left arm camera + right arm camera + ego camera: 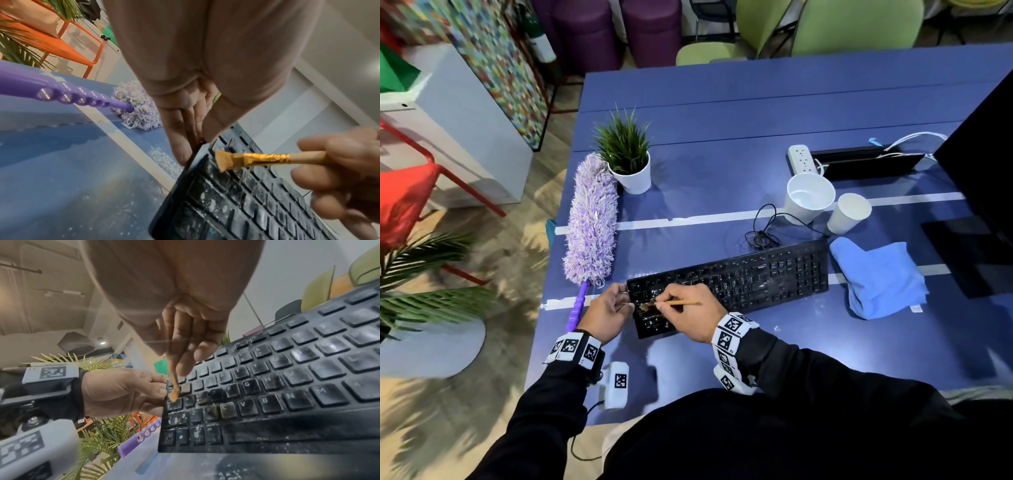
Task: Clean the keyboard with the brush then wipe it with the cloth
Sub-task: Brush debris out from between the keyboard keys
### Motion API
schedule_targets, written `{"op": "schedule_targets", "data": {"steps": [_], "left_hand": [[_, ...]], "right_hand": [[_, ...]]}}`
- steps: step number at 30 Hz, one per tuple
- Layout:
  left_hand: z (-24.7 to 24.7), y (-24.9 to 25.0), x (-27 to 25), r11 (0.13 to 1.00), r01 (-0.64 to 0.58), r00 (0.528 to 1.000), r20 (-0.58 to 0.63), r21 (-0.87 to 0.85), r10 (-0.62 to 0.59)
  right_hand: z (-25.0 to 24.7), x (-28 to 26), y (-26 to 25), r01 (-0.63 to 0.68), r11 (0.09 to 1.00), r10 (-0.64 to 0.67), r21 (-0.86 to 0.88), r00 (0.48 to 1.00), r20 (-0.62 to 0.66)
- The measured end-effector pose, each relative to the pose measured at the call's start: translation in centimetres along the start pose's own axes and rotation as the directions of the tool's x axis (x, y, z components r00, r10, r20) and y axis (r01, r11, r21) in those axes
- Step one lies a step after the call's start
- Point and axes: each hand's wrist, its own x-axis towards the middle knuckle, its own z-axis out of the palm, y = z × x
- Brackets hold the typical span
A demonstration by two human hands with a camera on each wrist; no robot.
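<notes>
A dusty black keyboard lies slanted on the blue table. My left hand grips its left end, tilting that end up. My right hand pinches a small wooden brush. Its bristles touch the keys at the keyboard's left end. A folded blue cloth rests on the table just right of the keyboard.
A purple fluffy duster lies left of the keyboard, beside a potted plant. Two white cups, a power strip and the keyboard's coiled cable sit behind. A dark monitor stands at right. White dust specks lie on the table.
</notes>
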Motion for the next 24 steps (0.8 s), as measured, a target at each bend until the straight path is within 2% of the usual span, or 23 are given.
{"op": "schedule_targets", "data": {"steps": [3, 4, 8, 14, 24], "left_hand": [[0.1, -0.2, 0.1, 1.0, -0.004, 1.0, -0.011, 0.001, 0.004], [0.2, 0.1, 0.0, 1.0, -0.009, 1.0, -0.015, -0.004, 0.009], [0.4, 0.4, -0.1, 1.0, -0.002, 1.0, -0.029, -0.028, 0.001], [0.3, 0.1, 0.2, 1.0, 0.025, 0.999, -0.04, 0.002, -0.025], [0.9, 1.6, -0.8, 1.0, 0.016, 0.998, -0.053, -0.025, -0.017]], "right_hand": [[0.3, -0.2, -0.3, 0.05, 0.996, -0.039, -0.079, 0.99, 0.133], [0.3, -0.4, -0.4, 0.059, 0.995, -0.047, -0.084, 0.99, 0.133], [-0.2, -0.7, 0.1, 0.002, 0.998, -0.005, -0.057, 0.998, -0.056], [-1.6, -1.4, 0.7, -0.003, 0.977, -0.012, -0.214, 0.998, -0.067], [1.2, -0.6, 0.0, 0.181, 0.968, -0.157, -0.172, 0.977, 0.147]]}}
